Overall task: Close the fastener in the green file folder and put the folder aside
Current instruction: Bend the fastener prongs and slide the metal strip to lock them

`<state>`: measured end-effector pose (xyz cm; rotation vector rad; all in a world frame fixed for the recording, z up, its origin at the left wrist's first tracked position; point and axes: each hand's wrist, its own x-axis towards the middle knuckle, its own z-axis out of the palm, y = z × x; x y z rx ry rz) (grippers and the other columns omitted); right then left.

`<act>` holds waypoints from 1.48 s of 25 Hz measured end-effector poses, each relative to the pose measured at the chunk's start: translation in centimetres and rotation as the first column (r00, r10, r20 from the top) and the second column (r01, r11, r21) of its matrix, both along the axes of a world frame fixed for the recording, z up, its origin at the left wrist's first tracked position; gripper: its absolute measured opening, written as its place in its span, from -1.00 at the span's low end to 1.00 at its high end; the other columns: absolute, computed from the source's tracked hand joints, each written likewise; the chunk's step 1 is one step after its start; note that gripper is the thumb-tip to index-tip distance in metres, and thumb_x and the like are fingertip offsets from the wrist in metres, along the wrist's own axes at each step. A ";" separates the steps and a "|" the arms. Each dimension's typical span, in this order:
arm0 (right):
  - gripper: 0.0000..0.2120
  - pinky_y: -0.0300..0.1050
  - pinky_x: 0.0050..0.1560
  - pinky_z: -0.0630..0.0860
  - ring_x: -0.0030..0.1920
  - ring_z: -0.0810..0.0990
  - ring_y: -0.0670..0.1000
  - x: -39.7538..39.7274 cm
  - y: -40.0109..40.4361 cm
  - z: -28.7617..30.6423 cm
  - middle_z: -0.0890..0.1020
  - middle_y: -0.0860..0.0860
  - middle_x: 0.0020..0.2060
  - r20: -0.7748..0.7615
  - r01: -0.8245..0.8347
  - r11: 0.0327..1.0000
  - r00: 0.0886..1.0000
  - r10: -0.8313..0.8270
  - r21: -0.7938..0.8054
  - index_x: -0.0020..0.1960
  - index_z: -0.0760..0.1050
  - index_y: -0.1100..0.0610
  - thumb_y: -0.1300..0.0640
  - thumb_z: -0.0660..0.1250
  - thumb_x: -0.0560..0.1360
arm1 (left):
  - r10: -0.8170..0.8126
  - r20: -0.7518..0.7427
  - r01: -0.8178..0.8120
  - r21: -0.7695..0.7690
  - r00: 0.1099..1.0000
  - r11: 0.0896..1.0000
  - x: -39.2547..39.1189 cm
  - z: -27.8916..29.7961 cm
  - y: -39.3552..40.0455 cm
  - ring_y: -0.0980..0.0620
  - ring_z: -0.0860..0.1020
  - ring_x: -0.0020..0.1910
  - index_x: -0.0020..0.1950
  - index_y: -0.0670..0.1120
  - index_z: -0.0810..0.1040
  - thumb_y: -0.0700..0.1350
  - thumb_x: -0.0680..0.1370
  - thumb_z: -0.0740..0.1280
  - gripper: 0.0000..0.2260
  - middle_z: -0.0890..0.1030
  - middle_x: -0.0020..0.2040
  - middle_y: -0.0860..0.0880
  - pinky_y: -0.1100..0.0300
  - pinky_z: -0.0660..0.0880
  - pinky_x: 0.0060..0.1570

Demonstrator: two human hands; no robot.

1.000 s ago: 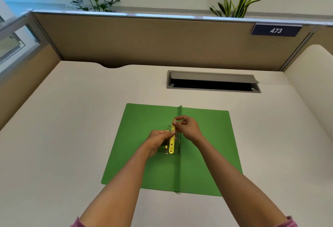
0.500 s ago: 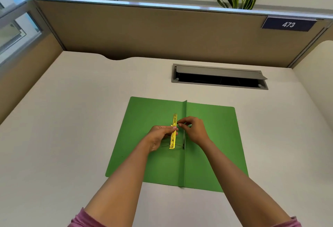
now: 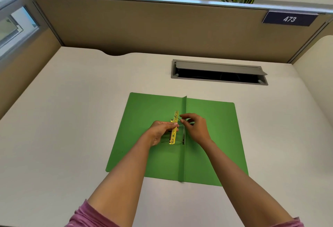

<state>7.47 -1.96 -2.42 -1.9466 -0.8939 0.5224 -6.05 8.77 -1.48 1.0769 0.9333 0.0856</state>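
The green file folder (image 3: 147, 111) lies open and flat on the desk, its spine fold running front to back down the middle. A yellow fastener bar (image 3: 174, 127) sits just left of the spine, with a thin metal prong (image 3: 177, 140) threaded through its near end. My left hand (image 3: 160, 131) grips the bar from the left at its middle. My right hand (image 3: 195, 127) pinches the far thin prong at the bar's upper part, thumb and forefinger together.
The pale desk (image 3: 72, 118) is walled by tan partitions (image 3: 144, 28). An open grey cable hatch (image 3: 219, 71) lies behind the folder. A sign reading 473 (image 3: 289, 19) hangs on the back partition at the right, with plants above.
The yellow bar has come down from a raised tilt to lie nearly flat beside the spine. My right hand shifted to pinch the far prong at the bar. The camera view moved slightly.
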 end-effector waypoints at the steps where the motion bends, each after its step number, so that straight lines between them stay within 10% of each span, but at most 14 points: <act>1: -0.85 -0.35 -0.17 0.53 -0.21 0.60 -0.15 -0.3 -0.6 -0.1 0.69 -0.04 -0.10 -0.004 0.005 1.000 1.000 -0.005 0.017 0.03 0.68 0.15 0.18 0.45 0.47 | 0.004 0.002 -0.004 -0.004 1.000 1.000 0.0 0.1 0.0 0.06 0.68 -0.15 -0.17 -0.14 0.70 -0.17 0.50 0.46 -0.93 0.74 -0.26 0.00 -0.08 0.34 0.45; 10: -0.90 -0.30 -0.26 0.50 -0.21 0.63 -0.09 -2.8 -4.6 -1.3 0.70 -0.14 -0.21 0.009 -0.280 0.959 0.960 0.280 0.036 -0.09 0.70 -0.04 0.00 0.50 0.40 | -0.011 -0.027 0.011 0.001 1.000 1.000 0.2 0.2 0.0 0.02 0.65 -0.07 -0.13 -0.13 0.70 -0.15 0.51 0.46 -0.93 0.74 -0.25 -0.01 0.01 0.41 0.36; 17: -0.94 -0.32 -0.18 0.50 -0.19 0.61 -0.13 -2.9 -4.3 -1.5 0.69 -0.20 -0.19 0.054 -0.237 0.972 0.970 0.237 -0.006 -0.09 0.68 -0.04 0.10 0.46 0.46 | -0.004 -0.036 0.004 -0.013 0.999 1.000 0.2 0.2 0.0 0.12 0.68 -0.18 -0.10 -0.16 0.69 -0.16 0.52 0.44 -0.92 0.75 -0.25 0.00 0.23 0.46 -0.11; 25: -0.95 -0.38 -0.22 0.47 -0.20 0.60 -0.14 -3.5 -4.5 -2.0 0.68 -0.16 -0.22 0.051 -0.155 0.987 0.987 0.154 0.030 -0.09 0.67 0.03 0.13 0.46 0.46 | 0.045 -0.036 -0.044 0.009 0.998 0.999 0.4 -0.1 -0.6 0.05 0.68 -0.16 -0.08 -0.21 0.69 -0.20 0.51 0.45 -0.92 0.73 -0.25 -0.04 -0.01 0.46 0.35; 37: -0.92 -0.20 -0.19 0.59 -0.25 0.65 -0.04 -2.6 -5.7 -1.2 0.73 -0.08 -0.24 -0.078 0.130 0.983 0.990 -0.121 0.131 -0.12 0.71 0.08 0.18 0.53 0.38 | 0.057 -0.010 -0.053 0.224 0.998 0.973 0.1 -0.9 -1.4 0.03 0.67 -0.05 0.02 -0.25 0.69 -0.25 0.42 0.54 -0.79 0.72 0.01 -0.10 0.13 0.53 0.26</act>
